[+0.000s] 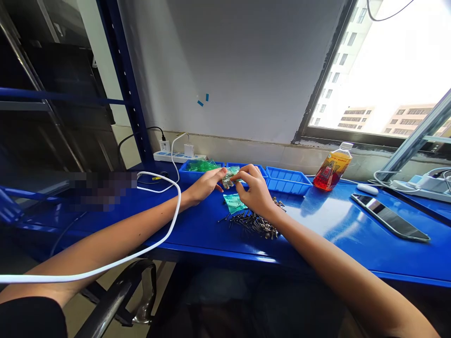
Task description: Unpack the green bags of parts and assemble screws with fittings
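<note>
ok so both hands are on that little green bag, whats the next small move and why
Probably pull the bag's mouth open. Both the left hand and right hand pinch the small green bag from either side above the table, while the screws lie loose just below.

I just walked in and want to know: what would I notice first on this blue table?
First, the two hands, left hand and right hand, pinching a small green bag together mid-table. Just below the right hand lies a pile of dark screws beside another green bag. Off right stand an orange drink bottle and a phone.
</note>
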`<action>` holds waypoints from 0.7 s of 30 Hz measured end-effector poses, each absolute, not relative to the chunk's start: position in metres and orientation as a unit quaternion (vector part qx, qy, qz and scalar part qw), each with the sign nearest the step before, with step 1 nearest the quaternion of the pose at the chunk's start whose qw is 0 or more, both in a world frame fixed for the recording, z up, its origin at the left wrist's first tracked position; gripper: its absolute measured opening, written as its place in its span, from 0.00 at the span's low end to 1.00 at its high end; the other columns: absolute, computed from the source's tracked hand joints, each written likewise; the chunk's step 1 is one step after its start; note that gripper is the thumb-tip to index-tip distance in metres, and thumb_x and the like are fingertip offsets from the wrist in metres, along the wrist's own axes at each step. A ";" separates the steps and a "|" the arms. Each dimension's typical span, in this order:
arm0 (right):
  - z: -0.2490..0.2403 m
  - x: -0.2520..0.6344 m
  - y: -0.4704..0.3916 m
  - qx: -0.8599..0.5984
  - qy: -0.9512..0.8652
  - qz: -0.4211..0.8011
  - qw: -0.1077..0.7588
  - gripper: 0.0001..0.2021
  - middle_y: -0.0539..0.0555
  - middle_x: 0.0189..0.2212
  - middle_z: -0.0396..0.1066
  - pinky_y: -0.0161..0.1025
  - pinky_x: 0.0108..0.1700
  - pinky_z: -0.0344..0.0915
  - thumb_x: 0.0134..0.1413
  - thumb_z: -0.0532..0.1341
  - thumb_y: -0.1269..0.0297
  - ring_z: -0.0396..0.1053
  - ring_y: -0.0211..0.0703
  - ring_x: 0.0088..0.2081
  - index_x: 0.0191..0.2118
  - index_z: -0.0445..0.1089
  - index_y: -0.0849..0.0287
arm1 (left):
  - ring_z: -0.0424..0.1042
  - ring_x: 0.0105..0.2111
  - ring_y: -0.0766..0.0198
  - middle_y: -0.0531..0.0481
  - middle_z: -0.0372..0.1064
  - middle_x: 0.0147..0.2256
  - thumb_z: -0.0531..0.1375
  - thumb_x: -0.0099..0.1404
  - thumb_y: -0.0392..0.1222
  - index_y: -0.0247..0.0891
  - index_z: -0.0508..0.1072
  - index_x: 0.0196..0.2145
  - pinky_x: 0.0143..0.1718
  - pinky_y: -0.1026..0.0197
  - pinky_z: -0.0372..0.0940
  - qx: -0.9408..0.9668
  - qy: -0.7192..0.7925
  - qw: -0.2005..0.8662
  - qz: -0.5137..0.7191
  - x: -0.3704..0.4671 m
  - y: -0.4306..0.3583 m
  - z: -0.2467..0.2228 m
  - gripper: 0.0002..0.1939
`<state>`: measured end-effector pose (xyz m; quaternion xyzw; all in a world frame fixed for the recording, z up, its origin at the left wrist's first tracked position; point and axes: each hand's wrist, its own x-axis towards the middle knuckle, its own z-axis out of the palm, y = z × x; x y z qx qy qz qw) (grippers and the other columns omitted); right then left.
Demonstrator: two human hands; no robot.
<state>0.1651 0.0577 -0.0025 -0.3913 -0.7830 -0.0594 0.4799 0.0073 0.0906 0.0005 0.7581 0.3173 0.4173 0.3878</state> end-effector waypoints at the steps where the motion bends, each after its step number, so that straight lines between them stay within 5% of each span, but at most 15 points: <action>1: -0.004 0.164 0.057 -0.399 -0.779 -0.065 0.478 0.11 0.54 0.34 0.63 0.46 0.45 0.61 0.44 0.54 0.76 0.61 0.46 0.40 0.30 0.71 0.54 | 0.68 0.31 0.64 0.48 0.68 0.30 0.49 0.62 0.53 0.35 0.67 0.34 0.29 0.63 0.64 0.765 0.317 0.371 0.420 0.008 0.090 0.001 0.18; 6: -0.006 0.162 0.061 -0.494 -0.711 0.040 0.500 0.05 0.56 0.40 0.59 0.52 0.49 0.58 0.44 0.59 0.65 0.57 0.51 0.47 0.29 0.72 0.55 | 0.65 0.28 0.66 0.52 0.64 0.28 0.56 0.58 0.45 0.37 0.63 0.33 0.28 0.64 0.62 0.785 0.355 0.207 0.464 0.006 0.086 0.003 0.09; 10: 0.000 0.166 0.067 -0.499 -0.667 0.164 0.528 0.17 0.53 0.32 0.63 0.46 0.45 0.60 0.51 0.53 0.51 0.61 0.46 0.42 0.23 0.70 0.57 | 0.66 0.31 0.65 0.51 0.64 0.31 0.58 0.56 0.44 0.38 0.63 0.30 0.30 0.63 0.64 0.836 0.327 0.121 0.423 0.005 0.085 0.001 0.08; 16: -0.004 0.167 0.071 -0.488 -0.674 0.236 0.502 0.05 0.47 0.20 0.65 0.34 0.26 0.57 0.44 0.56 0.65 0.61 0.36 0.24 0.25 0.67 0.59 | 0.60 0.52 0.54 0.45 0.60 0.48 0.62 0.50 0.39 0.39 0.68 0.30 0.52 0.52 0.60 0.873 0.315 0.059 0.369 0.006 0.090 -0.008 0.08; 21: -0.004 0.163 0.068 -0.457 -0.697 0.135 0.536 0.03 0.50 0.24 0.69 0.34 0.28 0.60 0.44 0.56 0.68 0.65 0.37 0.27 0.26 0.67 0.58 | 0.70 0.39 0.61 0.47 0.69 0.37 0.56 0.57 0.42 0.38 0.69 0.30 0.39 0.59 0.66 0.865 0.301 0.174 0.363 0.006 0.092 -0.004 0.06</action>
